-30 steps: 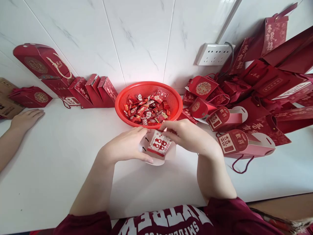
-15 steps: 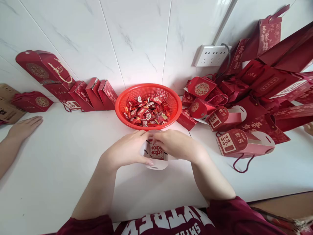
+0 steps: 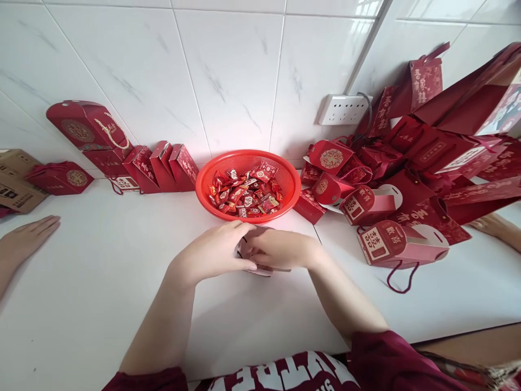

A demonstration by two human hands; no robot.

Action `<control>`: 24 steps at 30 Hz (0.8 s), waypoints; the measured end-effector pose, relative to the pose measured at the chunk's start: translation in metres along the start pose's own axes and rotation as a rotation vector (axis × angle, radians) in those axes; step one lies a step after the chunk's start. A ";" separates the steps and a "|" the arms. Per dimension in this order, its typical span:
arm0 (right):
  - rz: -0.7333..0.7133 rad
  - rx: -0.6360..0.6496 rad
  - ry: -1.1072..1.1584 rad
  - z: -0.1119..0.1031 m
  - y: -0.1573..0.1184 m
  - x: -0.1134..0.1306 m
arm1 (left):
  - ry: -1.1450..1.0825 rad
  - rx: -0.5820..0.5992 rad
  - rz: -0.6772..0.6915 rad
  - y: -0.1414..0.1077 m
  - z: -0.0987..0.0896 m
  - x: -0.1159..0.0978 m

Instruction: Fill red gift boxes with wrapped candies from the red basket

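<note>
Deeper than before, our right hand (image 3: 280,247) enters the gift box (image 3: 264,271) between tabletop (image 3: 122,260) front and rear edges; finger grip we cannot tell. Our left hand (image 3: 217,251) clasps it; overpressing may buckle walls.

The person wears a maroon top (image 3: 280,370) with large white block lettering (image 3: 272,377) curving across the chest and smaller white letters (image 3: 328,385) nearer. The short left sleeve (image 3: 152,380) and right sleeve (image 3: 388,355) are plain maroon, leaving the left hand (image 3: 215,247) and right hand (image 3: 285,247) bare.
</note>
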State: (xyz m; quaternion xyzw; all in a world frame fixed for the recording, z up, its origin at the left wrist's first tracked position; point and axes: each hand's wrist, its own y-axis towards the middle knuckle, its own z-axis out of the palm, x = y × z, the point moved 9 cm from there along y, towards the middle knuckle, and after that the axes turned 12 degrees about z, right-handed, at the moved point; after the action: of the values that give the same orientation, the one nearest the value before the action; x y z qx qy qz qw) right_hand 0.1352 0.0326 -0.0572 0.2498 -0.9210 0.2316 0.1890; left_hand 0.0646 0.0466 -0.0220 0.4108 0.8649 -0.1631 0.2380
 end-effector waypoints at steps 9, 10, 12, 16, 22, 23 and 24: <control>0.389 -0.289 -0.150 -0.119 0.031 -0.078 | 0.167 -0.066 -0.143 -0.002 -0.020 0.028; 0.443 -0.290 -0.176 -0.124 0.047 -0.092 | 0.166 -0.073 -0.172 -0.003 -0.020 0.032; 0.509 -0.295 -0.211 -0.130 0.078 -0.117 | 0.151 -0.072 -0.196 -0.003 -0.019 0.038; 0.561 -0.350 -0.257 -0.138 0.123 -0.149 | 0.090 -0.083 -0.187 -0.002 -0.018 0.041; 0.535 -0.341 -0.296 -0.141 0.157 -0.157 | 0.134 -0.088 -0.198 -0.001 -0.015 0.044; 0.522 -0.311 -0.303 -0.137 0.161 -0.154 | 0.142 -0.082 -0.206 -0.001 -0.014 0.045; 0.509 -0.272 -0.309 -0.132 0.164 -0.150 | 0.147 -0.074 -0.214 -0.001 -0.012 0.046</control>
State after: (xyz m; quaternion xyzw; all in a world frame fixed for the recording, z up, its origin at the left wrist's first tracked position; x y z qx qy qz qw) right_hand 0.1970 0.2836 -0.0730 0.0163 -0.9942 0.1055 0.0146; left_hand 0.0350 0.0812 -0.0368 0.3178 0.9244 -0.1249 0.1700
